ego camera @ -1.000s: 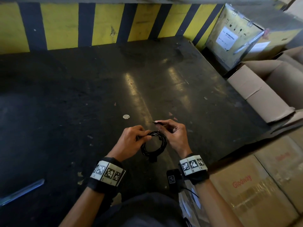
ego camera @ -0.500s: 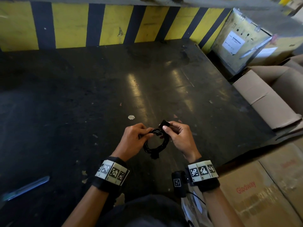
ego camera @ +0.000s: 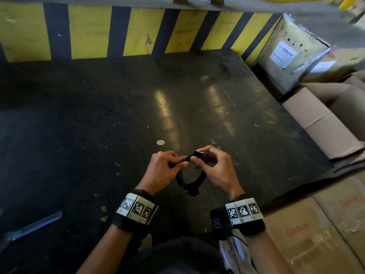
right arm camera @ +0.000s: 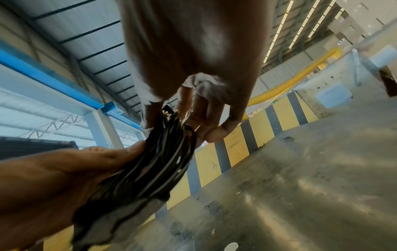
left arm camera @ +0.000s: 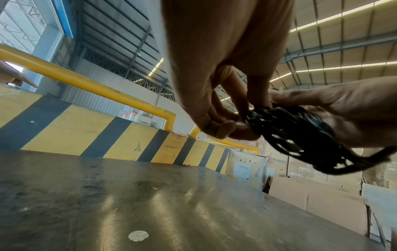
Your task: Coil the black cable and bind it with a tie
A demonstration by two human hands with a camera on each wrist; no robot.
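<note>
Both hands are holding the coil (ego camera: 190,179) up over the dark table (ego camera: 118,115), in front of the chest. The left hand (ego camera: 163,171) is pinching the bundle's top at about 11 o'clock on the ring. The right hand (ego camera: 216,171), fingers curled, is pinching the tie (ego camera: 198,153) at 12 o'clock, just beside the left fingertips. The ring is hanging below toward 6 o'clock, its strands running crosswise to the tie. Likely the wrap is still in progress; the right hand is nearer the tie.
</note>
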